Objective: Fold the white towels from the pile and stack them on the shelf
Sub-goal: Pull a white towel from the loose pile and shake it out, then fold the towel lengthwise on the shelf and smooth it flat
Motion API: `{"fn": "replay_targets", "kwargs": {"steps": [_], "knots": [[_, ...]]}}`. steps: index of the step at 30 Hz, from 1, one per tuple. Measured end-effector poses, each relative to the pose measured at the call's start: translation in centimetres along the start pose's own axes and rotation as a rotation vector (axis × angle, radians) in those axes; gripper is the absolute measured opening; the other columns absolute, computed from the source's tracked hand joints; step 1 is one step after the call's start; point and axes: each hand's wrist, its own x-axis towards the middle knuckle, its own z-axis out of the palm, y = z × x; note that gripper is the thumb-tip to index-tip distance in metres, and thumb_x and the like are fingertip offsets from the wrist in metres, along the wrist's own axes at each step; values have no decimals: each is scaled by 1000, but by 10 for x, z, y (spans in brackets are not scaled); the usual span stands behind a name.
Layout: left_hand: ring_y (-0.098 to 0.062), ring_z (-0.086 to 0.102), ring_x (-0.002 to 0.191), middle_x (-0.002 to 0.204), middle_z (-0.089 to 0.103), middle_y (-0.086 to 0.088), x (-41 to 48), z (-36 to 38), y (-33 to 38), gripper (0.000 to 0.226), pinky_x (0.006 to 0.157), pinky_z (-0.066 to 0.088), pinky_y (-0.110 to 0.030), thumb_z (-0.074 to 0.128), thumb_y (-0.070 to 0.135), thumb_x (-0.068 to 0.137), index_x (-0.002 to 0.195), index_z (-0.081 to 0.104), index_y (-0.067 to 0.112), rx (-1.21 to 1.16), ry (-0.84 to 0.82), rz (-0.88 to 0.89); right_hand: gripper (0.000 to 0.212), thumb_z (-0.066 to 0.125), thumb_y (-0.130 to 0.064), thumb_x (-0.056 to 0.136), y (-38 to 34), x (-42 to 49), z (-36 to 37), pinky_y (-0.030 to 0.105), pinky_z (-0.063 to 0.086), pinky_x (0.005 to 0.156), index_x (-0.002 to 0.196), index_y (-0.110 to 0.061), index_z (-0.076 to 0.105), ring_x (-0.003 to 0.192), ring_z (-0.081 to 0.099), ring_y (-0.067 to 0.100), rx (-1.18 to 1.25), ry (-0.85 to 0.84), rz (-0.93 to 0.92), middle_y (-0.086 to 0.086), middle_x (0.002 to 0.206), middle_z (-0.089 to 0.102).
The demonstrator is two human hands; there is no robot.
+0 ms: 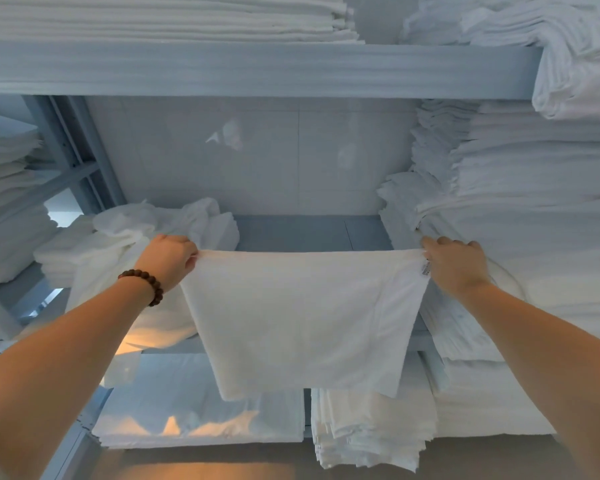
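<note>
In front of the person, a pale grey-blue shelf (pixel 257 69) fills the view, its boards loaded with white linen. A tall stack of folded towels (pixel 534 209) takes up the right side of the middle board, and more folded stacks lie on the boards above and below. On the left of the same board sits a loose pile of unfolded towels (pixel 136 230), part of it spilling over the front edge. Between pile and stack, one white towel (pixel 302 317) hangs in the air in front of the middle board, stretched flat along its top edge and doubled over, its lower edge reaching down past the board below. The left hand (pixel 168 259) pinches the towel's top left corner with curled fingers; the right hand (pixel 456 266) pinches the top right corner the same way. A bracelet (pixel 146 284) of dark brown beads circles the left wrist. A small label (pixel 425 268) shows at the towel's right edge, just beside the right hand.
</note>
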Motion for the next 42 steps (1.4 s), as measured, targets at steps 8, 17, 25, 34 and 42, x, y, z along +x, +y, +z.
{"fn": "replay_targets", "kwargs": {"steps": [8, 17, 25, 34, 42], "knots": [[-35, 60, 88, 94, 66, -16, 12, 1, 3, 15, 80, 48, -41, 58, 7, 87, 96, 68, 0, -103, 54, 6, 27, 48, -13, 88, 14, 10, 2, 33, 38, 69, 114, -20, 50, 87, 63, 28, 2, -18, 9, 7, 96, 60], [-27, 58, 90, 94, 64, -11, -3, 27, -3, 16, 82, 46, -33, 54, 7, 89, 95, 69, 3, -148, -199, 19, 21, 50, -10, 87, 14, 14, 6, 33, 33, 68, 107, -18, 50, 89, 62, 30, 74, -40, 73, 8, 95, 61], [-28, 58, 88, 92, 65, -9, 3, 26, -16, 16, 79, 45, -36, 57, 5, 85, 96, 68, 7, -274, -93, -182, 9, 55, -5, 88, 22, 23, 12, 32, 37, 68, 95, -8, 60, 81, 53, 27, 708, -118, 193, 11, 88, 61], [-24, 60, 91, 99, 64, -14, -4, 46, -2, 17, 88, 49, -37, 50, -1, 92, 91, 66, 6, -1191, -141, -857, 20, 56, -9, 92, -1, 19, 18, 44, 49, 80, 103, 6, 59, 73, 58, 25, 1543, -226, 702, 15, 88, 61], [-20, 64, 76, 88, 65, -11, 16, 39, 56, 14, 63, 56, -26, 56, -3, 89, 89, 67, 6, -1420, -74, -984, 7, 58, -3, 90, -43, 12, 0, 38, 55, 73, 93, -3, 52, 72, 58, 22, 1771, -293, 827, 17, 90, 58]]}}
